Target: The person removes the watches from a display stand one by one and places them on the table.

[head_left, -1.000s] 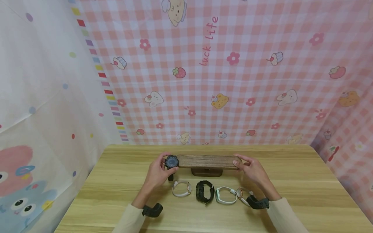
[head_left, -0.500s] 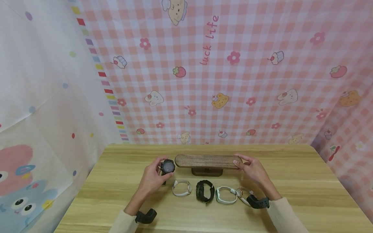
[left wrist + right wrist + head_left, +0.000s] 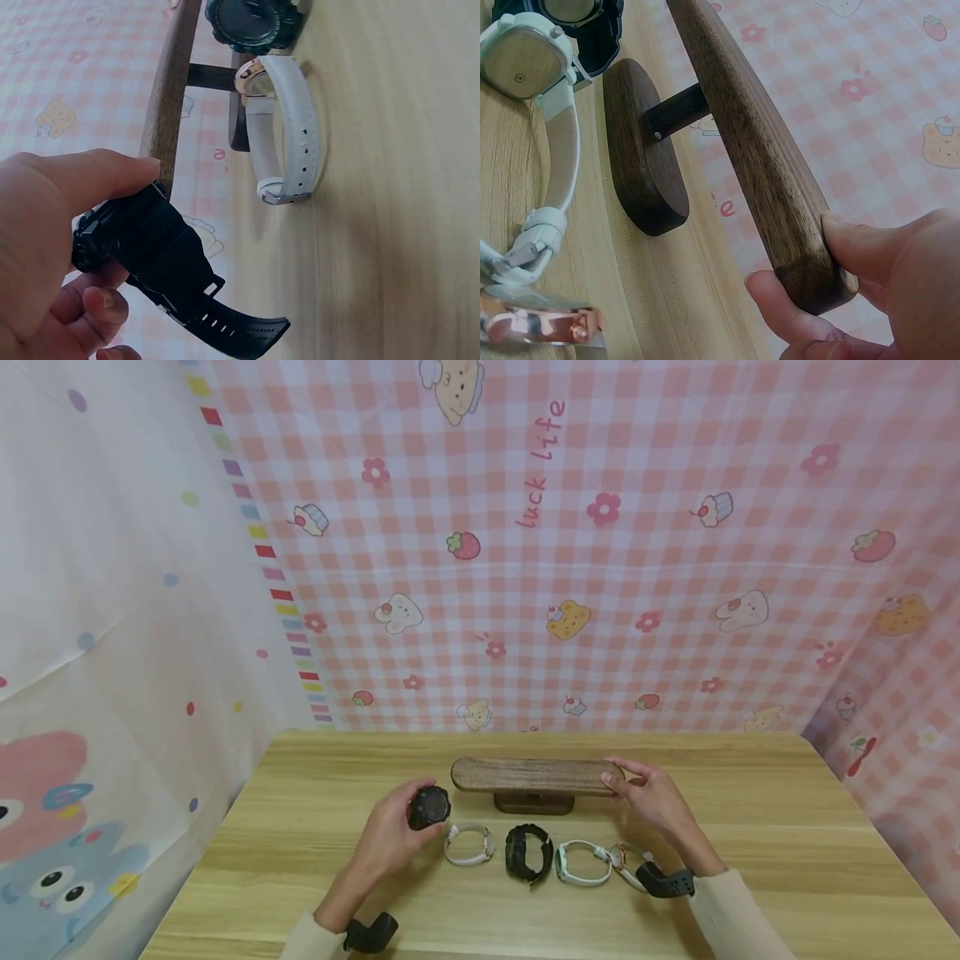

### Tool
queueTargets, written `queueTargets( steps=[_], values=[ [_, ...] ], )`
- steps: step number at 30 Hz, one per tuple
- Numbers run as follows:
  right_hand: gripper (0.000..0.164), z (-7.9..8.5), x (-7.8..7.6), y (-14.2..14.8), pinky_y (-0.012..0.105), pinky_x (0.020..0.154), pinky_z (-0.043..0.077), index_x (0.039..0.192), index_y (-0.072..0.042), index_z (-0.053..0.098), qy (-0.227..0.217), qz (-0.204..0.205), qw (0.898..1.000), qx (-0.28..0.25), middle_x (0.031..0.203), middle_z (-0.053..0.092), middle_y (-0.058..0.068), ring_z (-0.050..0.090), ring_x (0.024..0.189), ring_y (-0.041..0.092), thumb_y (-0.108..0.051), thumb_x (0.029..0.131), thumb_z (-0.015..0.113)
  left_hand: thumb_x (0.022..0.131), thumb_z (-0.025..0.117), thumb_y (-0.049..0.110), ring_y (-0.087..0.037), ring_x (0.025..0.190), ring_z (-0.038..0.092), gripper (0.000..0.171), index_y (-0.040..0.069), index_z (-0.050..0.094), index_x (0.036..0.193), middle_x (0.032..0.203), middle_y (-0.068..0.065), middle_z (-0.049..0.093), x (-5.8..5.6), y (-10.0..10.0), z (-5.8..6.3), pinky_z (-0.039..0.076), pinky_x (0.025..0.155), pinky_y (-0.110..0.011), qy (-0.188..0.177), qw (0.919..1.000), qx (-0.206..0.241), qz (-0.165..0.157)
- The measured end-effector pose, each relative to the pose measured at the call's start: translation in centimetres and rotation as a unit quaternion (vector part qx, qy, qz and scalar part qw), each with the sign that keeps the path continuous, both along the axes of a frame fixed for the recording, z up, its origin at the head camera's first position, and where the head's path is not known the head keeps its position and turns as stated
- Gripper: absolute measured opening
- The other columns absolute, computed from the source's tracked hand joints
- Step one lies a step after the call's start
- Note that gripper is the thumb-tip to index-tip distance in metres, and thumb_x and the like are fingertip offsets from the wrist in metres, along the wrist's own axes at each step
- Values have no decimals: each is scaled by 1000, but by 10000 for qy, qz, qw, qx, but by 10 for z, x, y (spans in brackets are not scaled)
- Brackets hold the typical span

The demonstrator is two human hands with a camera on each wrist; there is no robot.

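Note:
My left hand (image 3: pixel 388 832) pinches a black wristwatch (image 3: pixel 430 807) at its case, held off the left end of a dark wooden watch stand (image 3: pixel 532 773). In the left wrist view the watch's black strap (image 3: pixel 217 324) hangs loose, its end unbuckled. At the bar's other end, my right hand (image 3: pixel 651 800) grips the wood between thumb and fingers, as the right wrist view shows with the bar end (image 3: pixel 810 277). A short post joins the bar to an oval base (image 3: pixel 641 161) on the table. The bar carries no watch.
Along the front of the stand lie a white-strapped watch (image 3: pixel 469 846), a bulky black watch (image 3: pixel 528 853), a pale mint watch (image 3: pixel 583 863) and a rose-gold watch (image 3: pixel 627 864) partly behind the right wrist camera. A checked cloth (image 3: pixel 562 568) hangs behind the table (image 3: pixel 750 777).
My left hand has drawn the black watch away from the bar's left end, moving left and toward me, and its face has tilted. My right hand stays on the bar.

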State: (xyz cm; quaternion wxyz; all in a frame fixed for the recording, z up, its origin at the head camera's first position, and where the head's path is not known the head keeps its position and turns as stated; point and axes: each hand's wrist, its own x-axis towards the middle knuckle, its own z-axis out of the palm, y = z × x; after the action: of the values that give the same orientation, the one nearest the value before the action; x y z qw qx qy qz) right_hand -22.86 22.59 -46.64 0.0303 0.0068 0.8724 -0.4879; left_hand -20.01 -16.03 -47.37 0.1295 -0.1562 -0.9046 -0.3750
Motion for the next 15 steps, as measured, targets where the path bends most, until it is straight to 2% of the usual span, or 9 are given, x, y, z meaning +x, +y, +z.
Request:
queueTargets(
  steps=[4, 6, 10, 15],
  values=[
    [53, 1, 1, 0, 29, 56, 29, 141, -11, 56, 34, 35, 10000, 38, 85, 74, 16, 61, 82, 28, -39, 96, 64, 70, 89, 6, -31, 111, 63, 60, 3, 63, 124, 121, -15, 66, 3, -1, -2, 50, 96, -48, 63, 10000, -43, -56],
    [52, 1, 1, 0, 29, 57, 29, 141, -11, 56, 42, 41, 10000, 54, 84, 74, 16, 61, 83, 28, -38, 97, 64, 70, 89, 7, -31, 111, 63, 60, 3, 63, 124, 121, -15, 66, 4, -2, -3, 50, 96, -47, 82, 9999, -59, -64],
    [51, 1, 0, 0, 28, 55, 27, 141, -11, 55, 35, 40, 10000, 46, 84, 74, 17, 56, 73, 23, -36, 97, 64, 70, 89, 7, -31, 109, 64, 60, 3, 63, 124, 120, -15, 66, 6, -5, -6, 51, 95, -48, 82, 9999, -113, -10],
    [50, 1, 0, 0, 24, 50, 24, 141, -10, 56, 15, 18, 10000, 48, 85, 74, 17, 41, 60, 15, -34, 98, 63, 70, 89, 8, -33, 108, 64, 60, 2, 63, 124, 118, -16, 67, 7, -10, -11, 51, 95, -49, 23, 9995, -300, 59]
  ],
)
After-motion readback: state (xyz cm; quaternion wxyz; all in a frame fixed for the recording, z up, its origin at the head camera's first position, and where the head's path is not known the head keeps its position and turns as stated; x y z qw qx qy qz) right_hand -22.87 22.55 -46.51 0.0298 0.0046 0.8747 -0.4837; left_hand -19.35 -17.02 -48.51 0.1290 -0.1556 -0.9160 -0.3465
